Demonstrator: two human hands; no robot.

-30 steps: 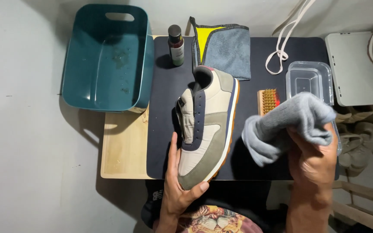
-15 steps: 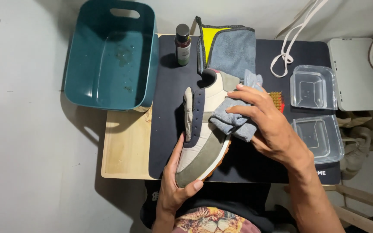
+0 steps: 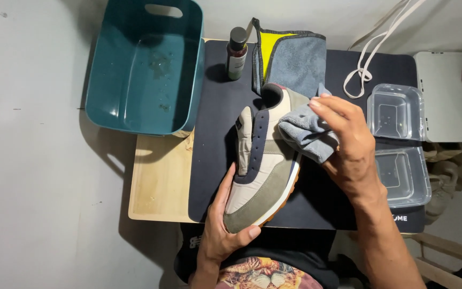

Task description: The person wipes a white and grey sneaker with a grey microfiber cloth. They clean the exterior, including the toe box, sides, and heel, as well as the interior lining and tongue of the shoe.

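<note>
The tabletop [image 3: 159,187] is showing bare wood only at its left edge, and that strip is the one open patch. A dark mat [image 3: 215,134] is covering the rest, running right out to the far and right edges. The teal tub [image 3: 140,69] is sitting at the far left corner, overhanging the wood. On the mat's middle the shoe [image 3: 260,166] is lying toe toward the person, with the left hand [image 3: 223,230] cupping its toe, thumb across the front. The right hand [image 3: 348,144] is pressing a bunched grey cloth [image 3: 308,136] against the shoe's heel side, fingers closed around it. A folded towel [image 3: 295,61] is crowding just beyond the heel. Two clear tubs [image 3: 399,144] are hemming in the right side. White laces [image 3: 370,59] are trailing off the far edge, and a small dark bottle [image 3: 236,53] is standing beside the towel.
</note>
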